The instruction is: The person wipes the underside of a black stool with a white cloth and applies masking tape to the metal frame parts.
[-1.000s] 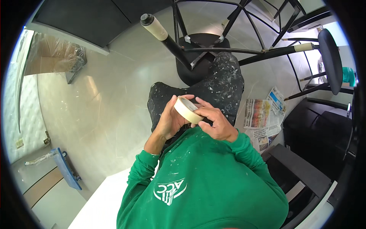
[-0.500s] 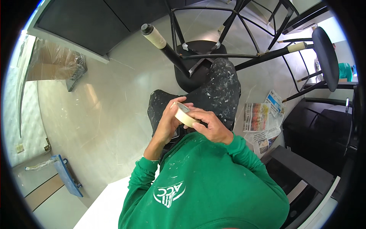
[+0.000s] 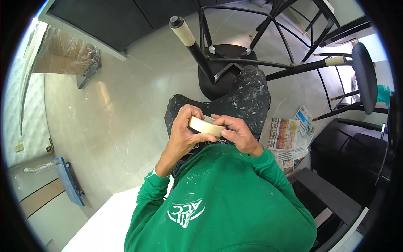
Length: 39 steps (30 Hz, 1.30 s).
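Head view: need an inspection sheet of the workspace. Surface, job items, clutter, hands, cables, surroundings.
Surface: glossy grey floor with thin pale lines.
Job items: cream masking-tape roll, held over the lap; upturned black stool ahead, cream bands on its legs.
Clutter: overlapping newspaper sheets on the floor, person's right.
Left hand: grips the roll's left end.
Right hand: grips its right end.
Cables: nothing seen.
Surroundings: plastic-wrapped cardboard box and blue wheeled platform, left.
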Each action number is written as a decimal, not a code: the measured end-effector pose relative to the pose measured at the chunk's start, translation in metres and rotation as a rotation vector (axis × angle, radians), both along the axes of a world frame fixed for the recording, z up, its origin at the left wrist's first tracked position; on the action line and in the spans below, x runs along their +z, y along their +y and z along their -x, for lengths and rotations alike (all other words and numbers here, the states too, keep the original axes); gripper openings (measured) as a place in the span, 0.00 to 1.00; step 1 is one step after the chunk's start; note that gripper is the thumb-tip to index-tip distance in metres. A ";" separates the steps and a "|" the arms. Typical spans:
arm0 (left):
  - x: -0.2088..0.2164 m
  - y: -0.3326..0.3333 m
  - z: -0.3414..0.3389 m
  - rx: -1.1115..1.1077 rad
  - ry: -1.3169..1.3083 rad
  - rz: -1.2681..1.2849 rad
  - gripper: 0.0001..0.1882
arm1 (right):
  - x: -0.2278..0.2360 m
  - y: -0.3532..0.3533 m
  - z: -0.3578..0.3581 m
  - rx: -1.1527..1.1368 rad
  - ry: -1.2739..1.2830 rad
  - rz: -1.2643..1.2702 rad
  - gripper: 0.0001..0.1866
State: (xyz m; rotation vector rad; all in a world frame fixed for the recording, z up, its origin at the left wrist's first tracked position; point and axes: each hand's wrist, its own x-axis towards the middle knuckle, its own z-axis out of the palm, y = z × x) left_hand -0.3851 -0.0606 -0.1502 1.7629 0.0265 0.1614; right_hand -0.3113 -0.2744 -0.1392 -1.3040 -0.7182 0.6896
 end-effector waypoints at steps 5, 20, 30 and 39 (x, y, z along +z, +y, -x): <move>0.011 0.002 -0.001 -0.008 0.004 -0.021 0.36 | 0.003 -0.002 -0.005 0.031 0.038 -0.011 0.18; 0.032 -0.020 -0.002 0.181 -0.036 -0.213 0.30 | 0.004 0.010 -0.002 -0.081 0.292 -0.006 0.26; 0.065 -0.024 0.008 0.097 0.093 0.096 0.40 | 0.007 0.014 -0.009 -0.113 0.235 -0.063 0.25; 0.038 -0.006 0.007 -0.091 0.104 1.111 0.35 | 0.018 -0.002 -0.017 0.189 0.835 -0.397 0.28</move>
